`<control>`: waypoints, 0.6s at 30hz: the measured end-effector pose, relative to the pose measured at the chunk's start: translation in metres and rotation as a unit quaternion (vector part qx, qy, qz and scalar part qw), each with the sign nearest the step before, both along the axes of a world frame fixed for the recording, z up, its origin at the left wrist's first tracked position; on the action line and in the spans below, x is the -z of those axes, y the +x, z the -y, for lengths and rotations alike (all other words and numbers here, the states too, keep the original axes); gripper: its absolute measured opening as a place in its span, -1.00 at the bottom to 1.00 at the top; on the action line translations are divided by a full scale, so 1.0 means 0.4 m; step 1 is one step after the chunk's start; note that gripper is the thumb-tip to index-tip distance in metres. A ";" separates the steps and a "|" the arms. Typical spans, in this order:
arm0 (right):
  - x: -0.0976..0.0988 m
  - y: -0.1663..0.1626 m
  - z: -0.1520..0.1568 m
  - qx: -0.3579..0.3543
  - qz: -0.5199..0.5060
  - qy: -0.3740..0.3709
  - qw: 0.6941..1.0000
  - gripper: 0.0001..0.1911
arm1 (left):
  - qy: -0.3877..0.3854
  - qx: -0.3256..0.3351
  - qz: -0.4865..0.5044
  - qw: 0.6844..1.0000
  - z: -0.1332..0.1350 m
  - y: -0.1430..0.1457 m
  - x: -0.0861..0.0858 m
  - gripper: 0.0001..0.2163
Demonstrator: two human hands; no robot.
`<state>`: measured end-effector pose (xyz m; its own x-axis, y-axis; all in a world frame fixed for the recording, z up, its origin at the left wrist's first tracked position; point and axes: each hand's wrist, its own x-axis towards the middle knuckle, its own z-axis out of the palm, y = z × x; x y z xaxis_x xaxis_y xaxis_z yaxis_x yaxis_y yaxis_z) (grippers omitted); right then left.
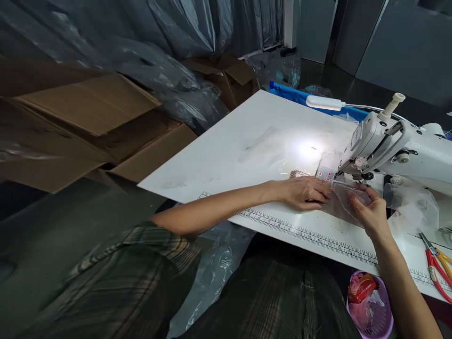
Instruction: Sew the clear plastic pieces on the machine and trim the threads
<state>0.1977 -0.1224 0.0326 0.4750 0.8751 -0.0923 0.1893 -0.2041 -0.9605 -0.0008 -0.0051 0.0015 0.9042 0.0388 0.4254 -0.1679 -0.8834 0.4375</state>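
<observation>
A clear plastic sheet [341,203] lies under the needle of a white sewing machine [383,141]. My left hand [306,192] rests on the sheet's left part with fingers stretched toward the needle. On the right, my right hand [370,209] pinches the sheet's edge between thumb and fingers, close to the presser foot. Small red marks show on a clear piece [323,173] just beyond my left fingertips. A shiny brownish item [298,173] lies partly hidden behind my left hand; its kind is unclear.
Red and yellow-handled scissors [433,263] lie at the table's right. A ruler strip [300,231] runs along the front edge of the white table [226,146]. A purple basket [387,310] hangs below. Cardboard boxes [92,103] stand left; a white lamp [325,102] lights the table.
</observation>
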 end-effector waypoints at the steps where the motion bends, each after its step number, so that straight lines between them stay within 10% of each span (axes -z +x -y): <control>1: -0.004 -0.007 -0.003 0.000 -0.037 0.000 0.999 -0.46 | -0.013 -0.003 0.002 1.000 0.005 -0.004 0.002 -0.83; 6: -0.022 -0.053 -0.007 -0.034 -0.124 -0.019 0.991 -0.39 | -0.232 -0.122 -0.017 0.965 0.005 -0.023 -0.022 -0.87; 11: -0.029 -0.100 -0.027 -0.120 -0.026 -0.032 0.992 -0.44 | -0.561 -0.271 -0.102 0.775 -0.034 -0.039 -0.062 -0.62; 18: -0.065 -0.142 -0.051 -0.328 0.017 -0.019 0.944 -0.37 | -0.611 -0.263 -0.117 0.738 -0.034 -0.057 -0.075 -0.37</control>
<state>0.1410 -0.1021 0.0585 -0.1649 0.9785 -0.1240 0.3184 -0.0662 -0.9456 -0.0236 0.0087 0.0313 0.6709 0.6350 -0.3830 0.2643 0.2779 0.9235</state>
